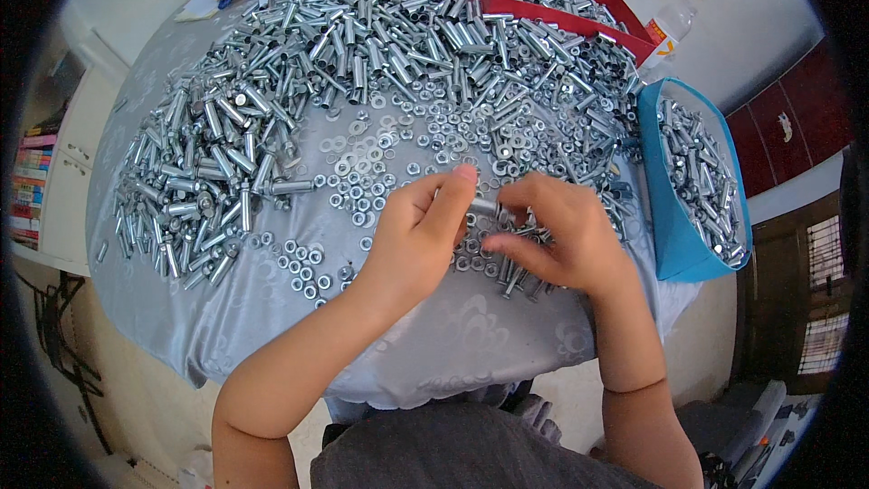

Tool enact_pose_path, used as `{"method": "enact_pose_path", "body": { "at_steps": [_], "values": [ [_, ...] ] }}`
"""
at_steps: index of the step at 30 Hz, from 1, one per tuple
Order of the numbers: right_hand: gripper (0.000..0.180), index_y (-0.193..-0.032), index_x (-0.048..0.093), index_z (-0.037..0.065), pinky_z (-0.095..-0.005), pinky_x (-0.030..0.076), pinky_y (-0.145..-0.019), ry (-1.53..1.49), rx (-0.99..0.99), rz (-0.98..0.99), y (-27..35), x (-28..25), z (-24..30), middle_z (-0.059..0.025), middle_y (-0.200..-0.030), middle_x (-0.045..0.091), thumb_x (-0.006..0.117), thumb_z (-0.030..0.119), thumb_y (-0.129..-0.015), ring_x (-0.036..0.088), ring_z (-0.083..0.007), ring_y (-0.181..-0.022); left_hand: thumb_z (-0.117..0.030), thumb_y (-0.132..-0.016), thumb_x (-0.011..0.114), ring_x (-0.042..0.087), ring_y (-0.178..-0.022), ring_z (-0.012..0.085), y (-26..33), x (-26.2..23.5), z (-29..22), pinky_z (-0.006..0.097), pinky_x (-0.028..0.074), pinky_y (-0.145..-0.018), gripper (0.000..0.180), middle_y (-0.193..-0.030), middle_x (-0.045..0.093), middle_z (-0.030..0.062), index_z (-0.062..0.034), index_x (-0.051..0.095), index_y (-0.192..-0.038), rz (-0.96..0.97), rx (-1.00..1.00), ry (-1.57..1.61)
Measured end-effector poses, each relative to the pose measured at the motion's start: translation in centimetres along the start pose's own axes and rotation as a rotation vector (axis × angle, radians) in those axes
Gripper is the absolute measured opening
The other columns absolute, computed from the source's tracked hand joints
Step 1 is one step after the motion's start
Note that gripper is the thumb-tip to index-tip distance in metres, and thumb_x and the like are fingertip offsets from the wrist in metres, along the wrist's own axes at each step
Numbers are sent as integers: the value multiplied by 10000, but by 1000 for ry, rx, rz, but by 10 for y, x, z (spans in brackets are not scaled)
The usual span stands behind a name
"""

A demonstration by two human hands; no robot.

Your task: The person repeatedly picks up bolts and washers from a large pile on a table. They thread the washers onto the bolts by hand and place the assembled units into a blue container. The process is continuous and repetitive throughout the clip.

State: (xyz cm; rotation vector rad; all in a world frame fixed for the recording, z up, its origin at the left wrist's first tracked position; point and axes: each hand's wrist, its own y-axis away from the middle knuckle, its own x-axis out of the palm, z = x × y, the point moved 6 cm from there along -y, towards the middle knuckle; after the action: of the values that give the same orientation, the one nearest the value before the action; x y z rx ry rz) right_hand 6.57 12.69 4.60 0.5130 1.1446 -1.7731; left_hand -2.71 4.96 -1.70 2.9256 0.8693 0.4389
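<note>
My left hand [421,231] is closed, its thumb on top, gripping a short silvery metal sleeve [484,206] that sticks out toward the right. Across from it, my right hand [570,231] has its fingers curled beside the sleeve's free end, with the thumb spread apart below. Whether the right fingertips touch the sleeve I cannot tell. Beneath both hands lie loose hex nuts [463,263] and thin bolts [512,282]. Flat washers [360,156] are scattered just beyond the left hand. The far end of the sleeve inside my left grip is hidden.
A large heap of metal sleeves and bolts [362,45] spreads over the grey-clothed table [389,344]. At the back right stands a red box [561,18] of metal parts; a blue bin [679,235] of bolts is at the right edge. A clear bottle [672,27] stands behind.
</note>
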Motion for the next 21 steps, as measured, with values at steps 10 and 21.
{"method": "enact_pose_path", "body": {
  "at_steps": [10,21],
  "values": [
    [277,-698,471,37,-315,358,-433,-373,218,77,11,5,-4,-85,-545,442,524,272,-833,466,-252,-475,-326,-879,454,424,-485,158,15,8,-28,307,337,-471,391,-511,409,52,-8,472,-653,52,378,-365],
    [440,-533,369,98,-251,225,-339,-1244,910,150,21,31,-23,28,-458,271,457,364,-873,286,-97,-369,-288,-765,604,482,-549,274,17,14,-43,342,376,-495,280,-594,473,91,-37,508,-687,86,839,-916]
  ]
}}
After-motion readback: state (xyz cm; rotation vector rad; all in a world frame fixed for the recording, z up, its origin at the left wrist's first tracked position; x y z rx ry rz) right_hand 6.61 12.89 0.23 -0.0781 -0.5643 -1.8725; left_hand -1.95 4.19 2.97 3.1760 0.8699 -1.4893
